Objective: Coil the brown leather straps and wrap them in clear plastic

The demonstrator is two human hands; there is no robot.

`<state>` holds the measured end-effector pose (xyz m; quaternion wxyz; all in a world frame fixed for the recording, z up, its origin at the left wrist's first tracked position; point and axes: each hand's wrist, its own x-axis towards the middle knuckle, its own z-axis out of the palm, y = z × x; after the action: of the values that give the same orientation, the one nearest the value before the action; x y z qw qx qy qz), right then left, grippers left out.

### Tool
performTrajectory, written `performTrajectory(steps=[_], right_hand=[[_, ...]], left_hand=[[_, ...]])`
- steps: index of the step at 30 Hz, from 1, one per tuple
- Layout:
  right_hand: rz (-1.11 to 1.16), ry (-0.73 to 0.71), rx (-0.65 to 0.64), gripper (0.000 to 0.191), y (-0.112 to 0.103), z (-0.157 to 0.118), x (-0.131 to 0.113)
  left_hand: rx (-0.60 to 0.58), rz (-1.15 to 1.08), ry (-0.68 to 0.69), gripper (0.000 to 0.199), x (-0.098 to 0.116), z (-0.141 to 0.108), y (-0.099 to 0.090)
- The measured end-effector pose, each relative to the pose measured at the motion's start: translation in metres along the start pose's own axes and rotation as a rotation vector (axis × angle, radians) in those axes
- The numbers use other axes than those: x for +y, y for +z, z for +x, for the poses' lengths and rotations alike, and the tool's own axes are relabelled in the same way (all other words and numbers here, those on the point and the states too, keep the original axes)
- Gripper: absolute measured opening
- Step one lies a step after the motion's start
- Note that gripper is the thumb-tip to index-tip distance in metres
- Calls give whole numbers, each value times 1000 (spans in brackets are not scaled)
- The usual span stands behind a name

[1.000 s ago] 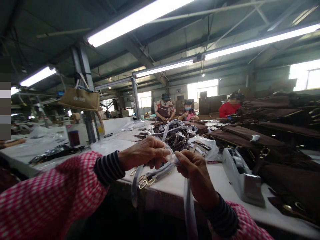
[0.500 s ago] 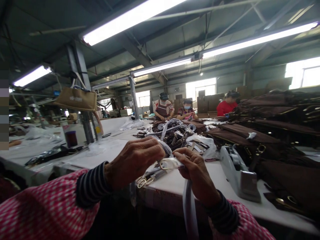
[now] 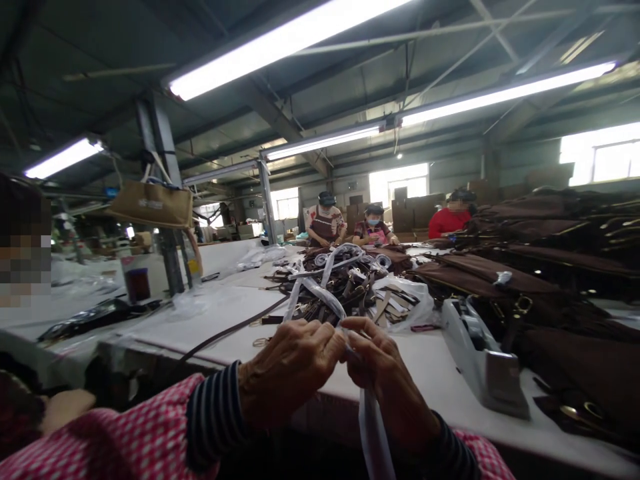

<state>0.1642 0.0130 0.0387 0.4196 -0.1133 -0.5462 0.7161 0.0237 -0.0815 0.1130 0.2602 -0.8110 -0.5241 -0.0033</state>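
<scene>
My left hand (image 3: 295, 365) and my right hand (image 3: 387, 373) meet just above the table's front edge, fingers closed and pinching. Between them runs a whitish, translucent plastic strip (image 3: 374, 433); it hangs down below my right hand. The exact pinch point is mostly covered by my fingers. Beyond my hands lies a tangled heap of dark straps (image 3: 350, 287) with metal fittings, and more of the pale plastic strip loops over it. A long brown strap (image 3: 225, 333) stretches across the table to the left of the heap. A metal ring (image 3: 261, 342) shows beside my left hand.
A grey tape dispenser (image 3: 483, 360) stands right of my hands. Dark brown bags (image 3: 560, 340) are piled along the right side. A clear plastic bag (image 3: 417, 303) holds strips. Three people sit or stand across the table; another person is at the left edge. A tan bag (image 3: 153, 203) hangs from a post.
Both hands have come lower and closer together. The ringed, plastic-covered piece between them is now out of sight. The brown strap now lies stretched out at left, and a person has appeared at the left edge.
</scene>
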Motion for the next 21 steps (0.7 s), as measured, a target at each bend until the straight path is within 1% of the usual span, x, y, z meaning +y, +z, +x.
performTrajectory(steps=[2,4,5,7,9,12,14,16,19,21], right_hand=[[-94,-23,-71,34,-10,-9,3],[-236,-33,-145,31,-18,-15,6],[-303,-28,-170,31,-22,-17,7],[-393,-15,-193,34,-25,-15,9],[-442,-15,-219,37,-26,-11,10],[-492,-13,-330,35,-27,-4,9],[-538,-31,-409,34,-29,-2,7],[-572,-81,-456,35,-32,-1,8],[-595,-149,-476,32,-35,-1,14],[-614,-155,-489,25,-36,0,21]], left_hand=[[-83,-108,-80,22,-6,-7,0],[-173,-303,-195,20,-11,-14,-1],[-200,-418,-253,19,-13,-17,-1],[-214,-662,-328,19,-14,-22,3],[-218,-914,-362,24,-13,-27,11],[-259,-1261,-431,37,-9,-37,26],[-279,-1447,-488,44,-4,-44,31],[-272,-1545,-486,49,0,-51,31],[-234,-1522,-437,56,4,-62,31],[-245,-1518,-488,61,6,-71,42]])
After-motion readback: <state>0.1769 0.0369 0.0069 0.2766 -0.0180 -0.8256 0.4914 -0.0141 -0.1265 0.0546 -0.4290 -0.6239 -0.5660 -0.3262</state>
